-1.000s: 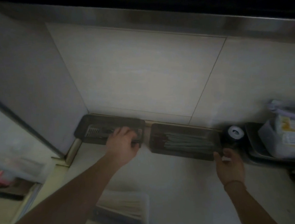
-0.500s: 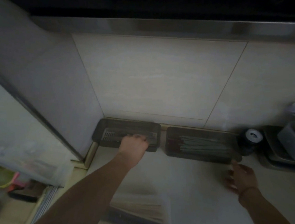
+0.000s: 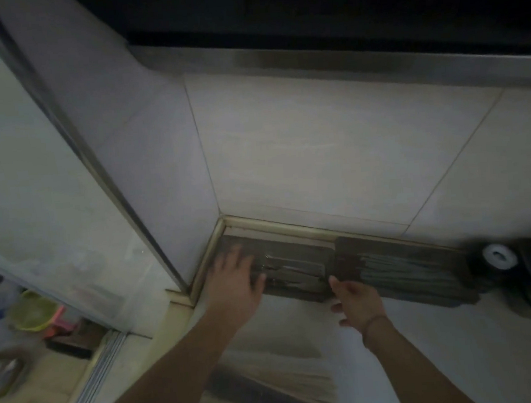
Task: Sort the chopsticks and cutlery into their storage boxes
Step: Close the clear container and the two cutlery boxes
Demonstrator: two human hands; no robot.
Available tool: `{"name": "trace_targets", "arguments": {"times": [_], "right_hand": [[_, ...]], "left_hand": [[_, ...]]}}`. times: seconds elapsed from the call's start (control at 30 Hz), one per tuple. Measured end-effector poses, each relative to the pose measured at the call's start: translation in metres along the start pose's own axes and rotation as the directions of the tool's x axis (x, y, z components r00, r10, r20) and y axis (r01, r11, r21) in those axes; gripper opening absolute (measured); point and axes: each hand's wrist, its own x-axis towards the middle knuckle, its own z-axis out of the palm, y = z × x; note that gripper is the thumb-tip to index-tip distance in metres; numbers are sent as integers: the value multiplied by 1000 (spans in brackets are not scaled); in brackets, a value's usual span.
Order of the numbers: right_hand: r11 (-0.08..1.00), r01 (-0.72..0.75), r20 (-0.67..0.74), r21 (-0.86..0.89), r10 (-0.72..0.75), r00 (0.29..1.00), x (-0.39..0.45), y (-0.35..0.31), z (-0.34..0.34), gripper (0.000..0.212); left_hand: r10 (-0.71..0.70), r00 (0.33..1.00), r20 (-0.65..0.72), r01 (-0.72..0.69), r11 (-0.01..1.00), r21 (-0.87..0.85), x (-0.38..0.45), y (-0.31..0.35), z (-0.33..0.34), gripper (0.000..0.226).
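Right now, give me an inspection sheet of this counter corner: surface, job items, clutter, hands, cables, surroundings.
Surface: pale countertop, dim light, image blurred.
Job's things: two dark rectangular storage boxes side by side against the wall; left box holds blurred cutlery, right box holds long pale sticks, likely chopsticks.
Clutter: dark round container with white top right of the boxes; pale bundle at the near edge, blurred.
Hands: left hand flat on the left box's left end, fingers straight, no grip; right hand open at the boxes' junction.
Cables: nothing seen.
Surroundings: tiled wall; yellow-green bowl lower left.
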Motion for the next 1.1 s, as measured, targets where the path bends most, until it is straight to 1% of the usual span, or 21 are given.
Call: {"name": "trace_targets", "arguments": {"times": [0.07,0.13,0.23,0.27,0.33,0.37,0.47,0.57,0.63,0.67,0.73,0.8,0.83,0.87,0.9,0.93,0.97,1.0,1.03,1.07,1.1], "right_hand": [[995,16,-96,-97,-25,995,5,0,6,27],[992,-27,-106,-127,14,994,4,7,8,24],[987,-163,95,-7,163,982,-8,20,8,26],[978,-205,166,-29,207,964,-13,24,8,27],[966,-225,249,-129,251,935,-21,31,6,28],[964,-217,256,-152,250,934,-23,33,6,27],[974,-209,208,-82,222,953,-28,39,0,23],[968,-243,132,63,234,963,-37,56,-22,15],[958,-236,40,162,233,972,-49,73,-46,12],[952,-226,-12,205,233,972,-57,81,-58,10],[937,-203,-100,284,240,966,-71,93,-85,9],[911,-183,-177,370,262,949,-84,103,-113,24],[899,-177,-226,400,284,932,-91,106,-125,34],[889,-175,-278,423,311,909,-96,110,-136,34],[883,-168,-322,439,329,888,-100,118,-147,27],[880,-158,-365,449,341,866,-106,124,-152,23],[879,-139,-394,457,340,854,-111,130,-158,24],[884,-117,-435,452,333,837,-115,136,-161,26],[929,-103,-468,355,272,841,-114,149,-166,31],[977,-102,-528,189,188,828,-115,160,-170,46],[987,-162,-626,-17,115,771,-118,162,-168,65]], "left_hand": [[-127,986,111,131,991,-27,-1,-23,1,64],[-174,971,166,204,961,-185,2,-36,6,70],[-234,954,188,295,849,-439,3,-41,7,70],[-257,952,165,305,819,-486,2,-42,6,67],[-276,951,141,308,798,-518,-1,-44,3,67],[-278,950,143,311,803,-509,-3,-44,2,70],[-276,949,154,316,823,-472,-7,-44,3,70],[-181,975,127,220,845,-487,-14,-33,-2,45],[-71,982,174,150,853,-500,-21,-18,-9,31],[-9,974,228,130,843,-522,-25,-10,-10,29],[145,927,346,101,791,-603,-35,11,-12,33],[324,857,402,35,741,-671,-46,37,-12,38],[399,823,405,-29,741,-671,-52,48,-12,43],[451,801,393,-132,774,-620,-58,57,-13,49],[488,791,369,-276,823,-496,-66,63,-11,58],[530,782,328,-425,838,-341,-77,65,-10,68],[583,759,289,-541,812,-219,-89,63,-8,76],[634,725,271,-619,771,-147,-103,58,-4,82],[669,695,263,-667,737,-113,-116,51,-1,87],[681,681,270,-687,722,-86,-129,41,5,91],[676,685,271,-693,720,-43,-139,29,8,94]]}}
